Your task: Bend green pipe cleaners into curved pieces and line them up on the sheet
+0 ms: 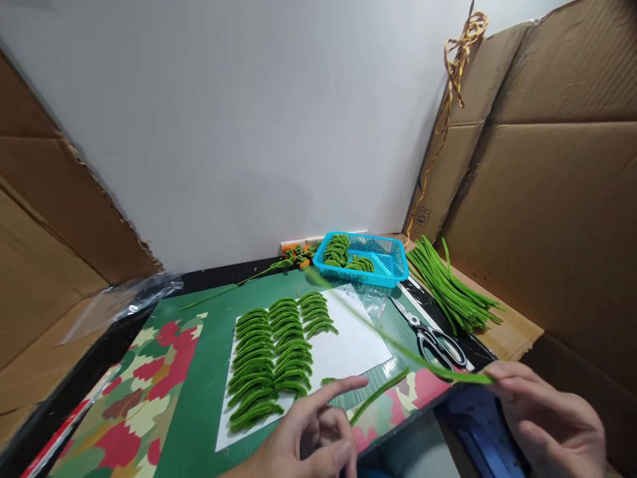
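Observation:
My right hand pinches one end of a long green pipe cleaner, which stretches up and left, blurred by motion. My left hand has its index finger stretched out and the other fingers loosely curled, with nothing visible in them. Close to its fingertips lies a shorter green pipe cleaner piece. Beyond it, a white sheet carries columns of curved green fuzzy pieces. Part of another green piece shows behind the left index finger.
Black-handled scissors lie right of the sheet. A blue basket holds more curved pieces. Straight green pipe cleaners are heaped at the right. An orange-flowered stem lies at the back. Cardboard walls stand at both sides.

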Available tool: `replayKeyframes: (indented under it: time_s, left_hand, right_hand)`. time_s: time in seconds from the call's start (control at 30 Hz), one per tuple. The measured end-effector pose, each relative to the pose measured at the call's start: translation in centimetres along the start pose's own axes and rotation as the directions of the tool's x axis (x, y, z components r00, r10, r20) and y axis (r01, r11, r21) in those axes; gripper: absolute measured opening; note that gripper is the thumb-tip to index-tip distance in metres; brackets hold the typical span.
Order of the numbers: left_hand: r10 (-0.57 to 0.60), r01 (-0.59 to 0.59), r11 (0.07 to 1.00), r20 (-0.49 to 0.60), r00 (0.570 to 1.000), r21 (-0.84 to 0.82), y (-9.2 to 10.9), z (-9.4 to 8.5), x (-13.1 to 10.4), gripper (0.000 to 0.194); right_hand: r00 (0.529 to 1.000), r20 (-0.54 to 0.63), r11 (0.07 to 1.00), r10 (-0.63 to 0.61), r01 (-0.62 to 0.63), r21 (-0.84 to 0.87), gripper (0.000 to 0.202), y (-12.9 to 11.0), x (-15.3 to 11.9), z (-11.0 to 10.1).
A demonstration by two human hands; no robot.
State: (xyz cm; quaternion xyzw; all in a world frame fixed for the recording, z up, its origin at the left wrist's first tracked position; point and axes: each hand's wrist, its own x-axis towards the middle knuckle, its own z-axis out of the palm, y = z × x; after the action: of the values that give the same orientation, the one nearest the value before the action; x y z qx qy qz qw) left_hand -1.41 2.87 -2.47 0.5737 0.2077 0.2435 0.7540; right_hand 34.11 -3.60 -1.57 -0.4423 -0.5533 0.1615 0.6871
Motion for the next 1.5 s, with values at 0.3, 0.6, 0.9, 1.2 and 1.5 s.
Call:
replayKeyframes:
  time_s: [0.3,0.6,0.9,1.2,1.5]
  left_hand:
    - [-0.074,0.015,0.965,-0.219,0.973,-0.263,3.5,-0.5,1.7,0.051]
    - [-0.058,-0.005,0.982,-0.334,0.941,-0.186,5.1,-0.3,2.0,0.053]
    - [-0.028,-0.029,0.984,-0.312,0.95,-0.175,6.6,-0.4,1.7,0.043]
    - [-0.116,0.113,0.993,-0.182,0.977,-0.027,5.8,-0.2,1.3,0.059]
    - [0.097,-0.103,0.995,-0.357,0.929,0.002,6.5,-0.6,1.0,0.081]
  right_hand:
    - [0.876,0.473,0.992,0.093,-0.12,0.028,0.013,-0.8,1.6,0.8]
    - [0.812,0.541,0.973,0.218,-0.221,-0.06,0.006,-0.9,1.3,1.7]
    - [0.817,0.411,0.873,0.404,-0.478,0.094,0.023,-0.5,1.3,4.2]
    - [0.897,0.299,0.644,0.327,-0.443,0.624,0.047,0.7,-0.1,9.3]
    - [0.816,0.403,0.612,0.414,-0.577,0.54,0.021,-0.1,-0.3,14.1]
